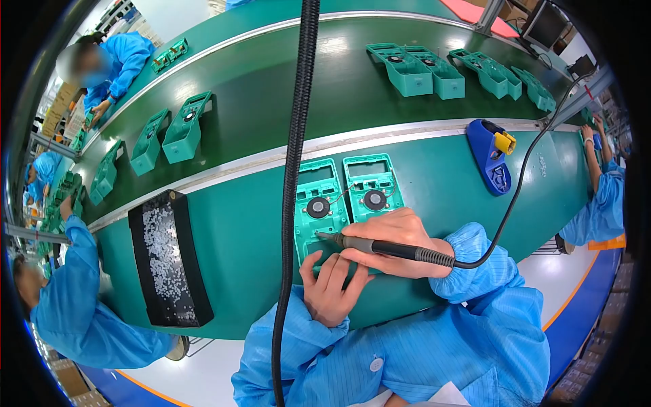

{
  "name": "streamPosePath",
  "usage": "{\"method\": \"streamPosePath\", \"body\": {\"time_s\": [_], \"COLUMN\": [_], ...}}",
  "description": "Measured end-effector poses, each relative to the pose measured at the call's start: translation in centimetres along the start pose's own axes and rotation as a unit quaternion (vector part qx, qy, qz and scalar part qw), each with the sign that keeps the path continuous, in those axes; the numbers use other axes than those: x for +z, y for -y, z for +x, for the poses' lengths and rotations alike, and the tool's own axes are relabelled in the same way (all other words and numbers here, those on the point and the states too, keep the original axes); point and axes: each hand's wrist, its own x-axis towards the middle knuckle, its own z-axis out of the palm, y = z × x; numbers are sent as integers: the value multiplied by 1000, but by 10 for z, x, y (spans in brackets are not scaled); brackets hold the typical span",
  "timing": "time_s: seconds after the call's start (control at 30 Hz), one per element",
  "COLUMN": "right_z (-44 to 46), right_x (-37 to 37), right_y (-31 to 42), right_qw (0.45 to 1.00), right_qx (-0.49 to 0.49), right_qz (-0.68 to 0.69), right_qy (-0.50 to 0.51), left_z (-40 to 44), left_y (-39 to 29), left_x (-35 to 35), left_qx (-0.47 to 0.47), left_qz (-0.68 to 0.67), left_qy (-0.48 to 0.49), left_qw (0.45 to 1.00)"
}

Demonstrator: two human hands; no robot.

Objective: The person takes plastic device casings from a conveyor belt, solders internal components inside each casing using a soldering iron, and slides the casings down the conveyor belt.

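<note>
My right hand (397, 241) is wrapped round a black-and-grey soldering iron (393, 250), its cord running off to the right. The iron's tip points left, over the lower part of the left green housing (313, 227). My left hand (331, 288) rests at that housing's lower edge, its fingers apart and pointing up; nothing shows between them. Beside it lies a second green housing (367, 169), partly covered by my right hand. Each housing has a round black speaker with thin wires. Whether the tip touches the housing is too small to tell.
A black tray (203, 285) of small clear pieces lies left. A blue iron stand (484, 157) with a yellow part is at right. Green housings (183, 136) sit on the belt (258, 102) beyond the metal rail. A black braided cable (296, 136) hangs in front. Co-workers sit both sides.
</note>
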Motion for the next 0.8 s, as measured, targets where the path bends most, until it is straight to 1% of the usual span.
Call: {"method": "streamPosePath", "body": {"time_s": [0.8], "right_z": [2], "right_x": [2], "right_y": [1], "right_qw": [1000], "right_qx": [-21], "right_qz": [2], "right_qy": [1], "left_z": [-2], "left_y": [2], "left_x": [-1], "left_qx": [2], "left_qz": [-3], "left_qy": [-2], "left_qw": [1000]}}
